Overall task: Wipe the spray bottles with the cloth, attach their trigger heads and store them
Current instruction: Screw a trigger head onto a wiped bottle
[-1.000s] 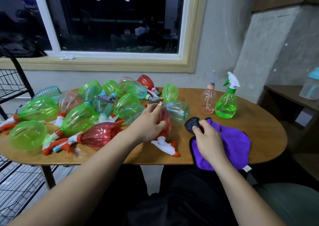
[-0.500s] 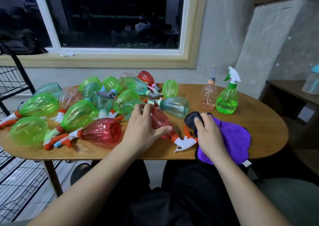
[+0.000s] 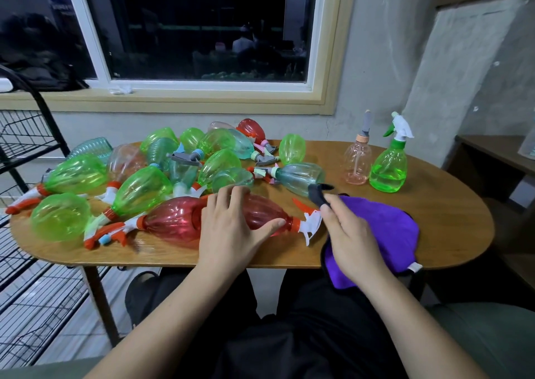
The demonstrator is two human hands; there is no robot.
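Note:
A red spray bottle with a white and orange trigger head lies on its side near the front of the wooden table. My left hand grips its body from above, thumb along the near side. A purple cloth with a dark corner lies to the right and hangs over the table edge. My right hand rests on it and pinches the dark corner. A second red bottle lies just left of the held one.
Several green, teal, clear and red bottles are piled on the left half of the table. An upright pink bottle and an upright green spray bottle stand at the back right. A black wire rack stands to the left.
My left hand has pulled the red bottle out of the pile and turned it, so its trigger head now points right towards the cloth. My right hand lifted the cloth's dark corner.

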